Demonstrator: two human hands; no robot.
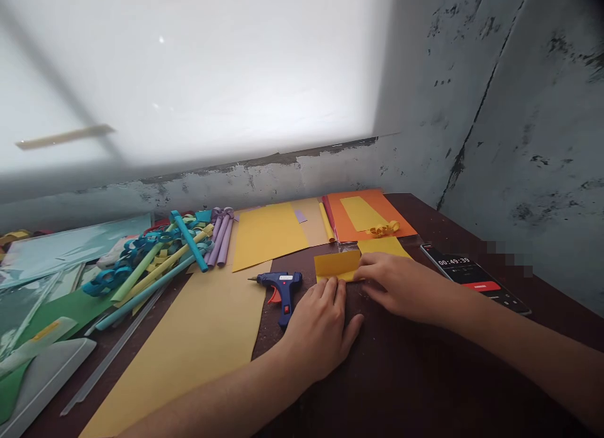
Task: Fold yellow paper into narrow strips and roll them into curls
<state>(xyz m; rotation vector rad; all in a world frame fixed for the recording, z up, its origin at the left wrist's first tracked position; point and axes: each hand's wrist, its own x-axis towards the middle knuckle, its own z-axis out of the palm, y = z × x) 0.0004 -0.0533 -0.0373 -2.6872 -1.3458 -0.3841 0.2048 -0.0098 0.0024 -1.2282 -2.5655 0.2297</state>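
Observation:
A small piece of yellow paper lies on the dark table with its far part folded up. My left hand rests flat, its fingertips on the paper's near edge and its thumb stretched out to the side. At the right end, the fingers of my right hand pinch the raised flap; the fingertips are partly hidden. Just left of my left hand is a blue glue gun with an orange trigger, its nozzle pointing left. Another yellow sheet sits behind my right hand.
Right of my hands lies a phone showing a timer. Rolled paper tubes and curled paper strips are piled at left. A large tan sheet, a yellow sheet and an orange sheet cover parts of the table.

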